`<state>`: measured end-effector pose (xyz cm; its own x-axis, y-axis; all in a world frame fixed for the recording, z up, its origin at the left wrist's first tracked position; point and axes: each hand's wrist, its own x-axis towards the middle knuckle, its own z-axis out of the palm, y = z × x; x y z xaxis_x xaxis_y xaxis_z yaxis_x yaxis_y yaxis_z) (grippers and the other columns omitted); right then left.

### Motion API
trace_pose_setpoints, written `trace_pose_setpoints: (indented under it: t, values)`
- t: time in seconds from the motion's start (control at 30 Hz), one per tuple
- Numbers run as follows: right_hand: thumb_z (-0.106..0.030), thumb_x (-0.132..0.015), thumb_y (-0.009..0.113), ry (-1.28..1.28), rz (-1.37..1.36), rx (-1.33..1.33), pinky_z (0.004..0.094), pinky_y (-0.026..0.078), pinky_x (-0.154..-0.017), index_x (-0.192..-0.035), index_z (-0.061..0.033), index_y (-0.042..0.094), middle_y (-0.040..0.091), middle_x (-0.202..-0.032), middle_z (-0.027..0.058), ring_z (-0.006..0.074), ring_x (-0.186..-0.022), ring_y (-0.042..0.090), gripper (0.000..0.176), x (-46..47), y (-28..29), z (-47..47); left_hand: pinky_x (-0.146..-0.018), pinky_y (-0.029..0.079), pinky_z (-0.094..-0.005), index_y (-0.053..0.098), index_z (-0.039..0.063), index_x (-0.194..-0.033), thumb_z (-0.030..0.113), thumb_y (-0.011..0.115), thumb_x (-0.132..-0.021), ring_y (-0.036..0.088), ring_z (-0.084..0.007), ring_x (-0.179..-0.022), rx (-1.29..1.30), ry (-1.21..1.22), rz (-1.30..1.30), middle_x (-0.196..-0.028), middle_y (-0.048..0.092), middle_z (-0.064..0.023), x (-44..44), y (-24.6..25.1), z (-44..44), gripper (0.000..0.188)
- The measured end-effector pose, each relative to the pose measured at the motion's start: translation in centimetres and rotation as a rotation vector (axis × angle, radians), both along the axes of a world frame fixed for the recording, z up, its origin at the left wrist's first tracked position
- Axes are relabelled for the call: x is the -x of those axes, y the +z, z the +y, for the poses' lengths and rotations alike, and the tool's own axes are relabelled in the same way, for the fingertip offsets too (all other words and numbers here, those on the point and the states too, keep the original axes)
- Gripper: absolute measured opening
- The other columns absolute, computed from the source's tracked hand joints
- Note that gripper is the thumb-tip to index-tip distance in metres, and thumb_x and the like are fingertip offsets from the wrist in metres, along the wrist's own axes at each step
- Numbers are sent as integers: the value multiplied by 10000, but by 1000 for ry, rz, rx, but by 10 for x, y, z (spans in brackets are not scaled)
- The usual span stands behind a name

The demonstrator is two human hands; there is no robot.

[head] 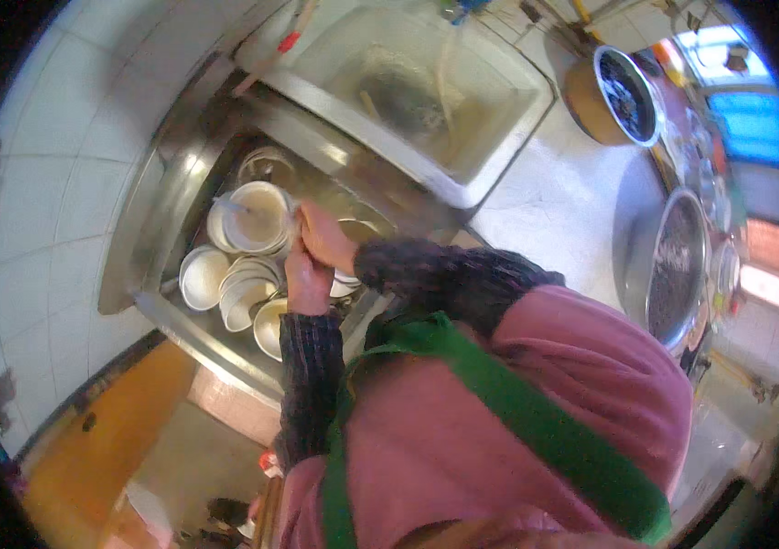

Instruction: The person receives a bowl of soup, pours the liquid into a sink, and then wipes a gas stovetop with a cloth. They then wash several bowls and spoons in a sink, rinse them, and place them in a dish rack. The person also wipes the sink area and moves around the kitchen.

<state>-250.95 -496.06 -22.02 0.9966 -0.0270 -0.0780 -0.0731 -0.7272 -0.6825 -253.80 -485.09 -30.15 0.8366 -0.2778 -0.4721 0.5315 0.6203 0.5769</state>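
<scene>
Over the stainless steel sink (218, 350), my left hand (310, 283) and my right hand (327, 237) meet, fingers curled in. They are beside the right edge of a white bowl (257, 216) that tops a stack and has cloudy liquid in it. Blur hides whether either hand grips its rim. Left of my left hand are nested white bowls (246, 302) tilted on their sides, and another white bowl (202, 278) by the sink wall. One more bowl (269, 329) lies next to my left wrist. A clear round container (267, 163) sits at the far end.
Beyond the steel sink is a pale basin (458, 189) holding murky water. Two large metal pots, one farther off (585, 103) and one nearer (640, 261), stand at the right with dark contents. A tiled wall (53, 199) rises along the left.
</scene>
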Motion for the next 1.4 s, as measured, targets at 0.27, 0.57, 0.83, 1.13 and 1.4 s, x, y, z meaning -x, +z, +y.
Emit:
trace_pose_setpoints:
  t: [0.27,0.57,0.83,1.13,1.4]
  values:
    - [-54,-847,525,4,15,-523,396,469,-859,-1045,5,585,630,-1003,164,303,-961,601,215,-24,-77,-52,-1002,337,-552,418,111,-1328,486,355,-953,434,-296,-1214,-461,-66,-244,-1307,475,-128,-9,69,-5,534]
    - [-236,-851,590,280,-175,-373,308,463,-762,-806,-26,607,598,-967,72,149,-889,575,215,-13,-45,-27,-853,495,-382,538,79,-1190,331,359,-980,593,-235,-981,149,362,94,-1071,612,-102,-22,29,-41,374]
    - [-270,-870,612,-225,777,-1370,310,479,-765,-1016,-93,579,603,-963,27,158,-874,589,232,-38,-77,-50,-826,511,-434,537,69,-1164,395,437,-959,610,-259,-973,59,194,268,-1072,606,-104,-18,43,-30,397]
    - [-318,-830,614,241,-13,-318,407,450,-864,-1171,-34,543,568,-1152,186,317,-1039,551,449,-4,-53,-19,-810,495,-404,565,80,-1011,455,437,-941,602,-256,-916,-380,232,-166,-961,611,-97,-23,37,-36,403]
    - [-280,-782,687,132,-52,-405,400,445,-764,-934,15,555,585,-944,203,301,-877,569,357,-2,-75,-5,-662,471,-332,588,35,-1082,288,437,-943,564,-184,-769,-578,118,-177,-901,610,-78,-11,-3,-29,326]
